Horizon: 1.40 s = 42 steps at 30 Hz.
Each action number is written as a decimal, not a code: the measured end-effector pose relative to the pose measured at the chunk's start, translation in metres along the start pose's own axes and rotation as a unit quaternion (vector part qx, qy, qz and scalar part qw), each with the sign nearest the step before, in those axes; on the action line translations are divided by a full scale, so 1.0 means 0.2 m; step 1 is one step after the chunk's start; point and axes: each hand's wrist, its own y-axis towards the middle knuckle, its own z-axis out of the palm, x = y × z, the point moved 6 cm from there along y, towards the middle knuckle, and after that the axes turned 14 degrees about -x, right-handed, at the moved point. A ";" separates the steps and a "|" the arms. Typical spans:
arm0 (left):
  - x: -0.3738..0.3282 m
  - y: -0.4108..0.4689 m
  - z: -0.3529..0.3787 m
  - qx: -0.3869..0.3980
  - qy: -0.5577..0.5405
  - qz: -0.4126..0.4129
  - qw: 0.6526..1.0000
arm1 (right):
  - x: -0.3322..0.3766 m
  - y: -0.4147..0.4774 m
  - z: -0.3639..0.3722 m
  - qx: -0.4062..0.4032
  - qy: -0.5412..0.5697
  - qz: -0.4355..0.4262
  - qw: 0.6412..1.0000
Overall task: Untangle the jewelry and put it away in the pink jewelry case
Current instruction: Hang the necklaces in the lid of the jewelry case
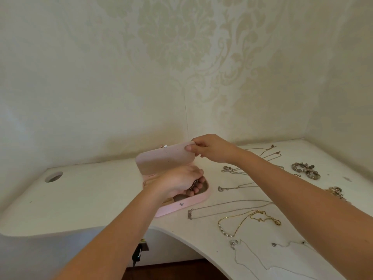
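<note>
While the pink jewelry case sits open on the white counter, its long axis runs left to right, with the right end slanting away from the person. The hinge lies along the far side and the front wall with its small snap faces the person. The lid stands raised, its pale inner face turned toward the person.

The right grip pinches the lid's upper right corner, thumb in front and fingers behind. The left grip is curled round a clump of dark beaded jewelry over the right end of the case's tray. Whether the beads touch the tray cannot be told.

Just right of the case lie a silver chain with a bar pendant and, nearer the person, a gold chain. A grey bead bracelet rests well apart at the far right. A round hole pierces the counter at the far left, below the patterned wall.
</note>
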 end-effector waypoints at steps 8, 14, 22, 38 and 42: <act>-0.03 -0.01 -0.01 0.022 0.182 0.039 0.982 | 0.01 0.00 -0.01 0.005 -0.001 -0.007 1.000; -0.05 0.02 -0.04 0.005 0.171 0.043 0.984 | 0.00 0.00 0.00 0.006 -0.006 0.000 1.000; 0.02 -0.13 -0.12 -0.056 0.351 0.243 0.903 | 0.00 -0.01 -0.01 0.017 -0.010 -0.003 1.000; -0.02 -0.32 -0.45 -0.181 0.028 0.259 0.948 | -0.02 -0.11 -0.01 0.075 -0.063 -0.035 0.995; -0.02 -0.37 -0.43 -0.217 0.052 0.272 0.936 | -0.03 -0.22 0.00 0.109 -0.081 -0.027 0.990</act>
